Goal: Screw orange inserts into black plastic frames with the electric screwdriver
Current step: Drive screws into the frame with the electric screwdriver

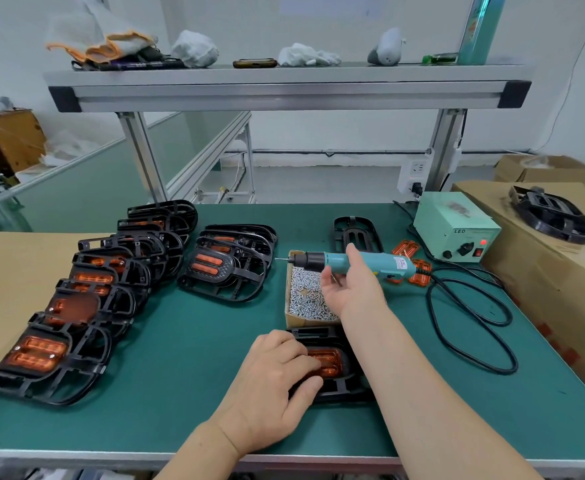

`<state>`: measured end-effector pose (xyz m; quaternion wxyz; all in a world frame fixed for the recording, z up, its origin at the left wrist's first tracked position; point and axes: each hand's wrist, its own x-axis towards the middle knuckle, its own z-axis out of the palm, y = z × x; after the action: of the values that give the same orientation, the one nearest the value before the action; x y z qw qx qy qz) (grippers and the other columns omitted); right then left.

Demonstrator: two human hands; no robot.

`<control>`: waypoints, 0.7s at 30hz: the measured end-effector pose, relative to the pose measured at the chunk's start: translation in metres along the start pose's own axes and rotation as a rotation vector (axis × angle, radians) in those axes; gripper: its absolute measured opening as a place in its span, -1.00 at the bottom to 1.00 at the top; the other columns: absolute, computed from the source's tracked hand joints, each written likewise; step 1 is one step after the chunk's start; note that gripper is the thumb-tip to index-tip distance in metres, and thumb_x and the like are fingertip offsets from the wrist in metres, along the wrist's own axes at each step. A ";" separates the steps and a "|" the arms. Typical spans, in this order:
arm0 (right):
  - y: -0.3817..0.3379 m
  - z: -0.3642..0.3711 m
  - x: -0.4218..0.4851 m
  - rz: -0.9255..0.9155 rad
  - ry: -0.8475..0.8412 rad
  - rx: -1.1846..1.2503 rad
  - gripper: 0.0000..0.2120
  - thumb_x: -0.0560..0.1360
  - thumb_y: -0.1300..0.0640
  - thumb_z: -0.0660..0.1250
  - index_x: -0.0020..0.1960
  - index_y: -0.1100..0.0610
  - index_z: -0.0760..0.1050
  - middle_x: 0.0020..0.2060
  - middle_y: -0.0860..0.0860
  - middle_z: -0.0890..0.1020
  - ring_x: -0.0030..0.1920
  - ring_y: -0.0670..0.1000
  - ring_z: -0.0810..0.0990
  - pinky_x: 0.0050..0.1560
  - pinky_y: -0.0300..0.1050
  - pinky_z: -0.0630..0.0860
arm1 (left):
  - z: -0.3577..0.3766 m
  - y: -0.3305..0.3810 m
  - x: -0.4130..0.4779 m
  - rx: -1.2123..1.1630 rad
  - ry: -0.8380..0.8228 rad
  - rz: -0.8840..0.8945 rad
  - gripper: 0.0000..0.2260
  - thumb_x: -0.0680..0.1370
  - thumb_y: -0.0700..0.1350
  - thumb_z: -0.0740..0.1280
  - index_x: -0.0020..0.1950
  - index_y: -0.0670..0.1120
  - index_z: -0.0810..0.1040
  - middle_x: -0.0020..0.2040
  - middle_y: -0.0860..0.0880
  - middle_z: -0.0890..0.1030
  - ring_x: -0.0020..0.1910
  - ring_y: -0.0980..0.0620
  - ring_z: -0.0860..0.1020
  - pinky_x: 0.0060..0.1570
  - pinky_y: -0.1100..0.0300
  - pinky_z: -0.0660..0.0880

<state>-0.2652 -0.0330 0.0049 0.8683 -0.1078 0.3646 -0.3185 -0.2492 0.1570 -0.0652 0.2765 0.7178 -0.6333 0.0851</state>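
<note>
Left hand [270, 382] presses frame [339, 389]; right hand [349, 289] holds screwdriver [363, 263].

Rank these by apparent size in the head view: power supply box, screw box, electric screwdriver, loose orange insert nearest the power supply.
1. power supply box
2. screw box and electric screwdriver: too close to rank, one broad, one long and thin
3. loose orange insert
</note>
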 end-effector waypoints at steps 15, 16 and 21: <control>-0.041 -0.036 -0.002 -0.284 -0.037 -0.054 -0.73 0.47 0.02 0.54 0.00 0.14 0.53 -0.37 0.00 0.63 -0.38 -0.09 0.64 -0.26 -0.11 0.62 | -0.012 -0.027 0.056 -0.007 0.215 -0.322 -0.92 0.55 -0.13 0.38 -0.02 -0.03 0.67 -0.10 0.10 0.62 0.04 -0.01 0.46 0.13 0.01 0.40; -0.041 -0.037 -0.002 -0.300 -0.038 -0.074 -0.74 0.48 -0.01 0.52 -0.05 0.14 0.54 -0.39 -0.02 0.63 -0.39 -0.10 0.63 -0.25 -0.12 0.60 | -0.014 -0.030 0.068 0.018 0.137 -0.341 -0.90 0.55 -0.11 0.40 0.02 -0.01 0.68 -0.08 0.09 0.63 0.07 -0.02 0.45 0.15 0.02 0.38; -0.039 -0.040 -0.007 -0.394 -0.081 -0.077 -0.67 0.51 -0.13 0.45 -0.17 0.12 0.52 -0.46 -0.06 0.58 -0.48 -0.13 0.54 -0.44 -0.26 0.50 | -0.009 -0.032 0.117 0.242 -0.275 -0.287 -0.78 0.57 0.02 0.34 0.20 0.16 0.63 0.04 0.09 0.66 0.13 -0.02 0.43 0.14 0.07 0.38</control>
<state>-0.3156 -0.0569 -0.0028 0.7985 -0.2225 0.3133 -0.4634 -0.1946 0.0621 -0.0116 0.1087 0.8333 -0.5416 0.0218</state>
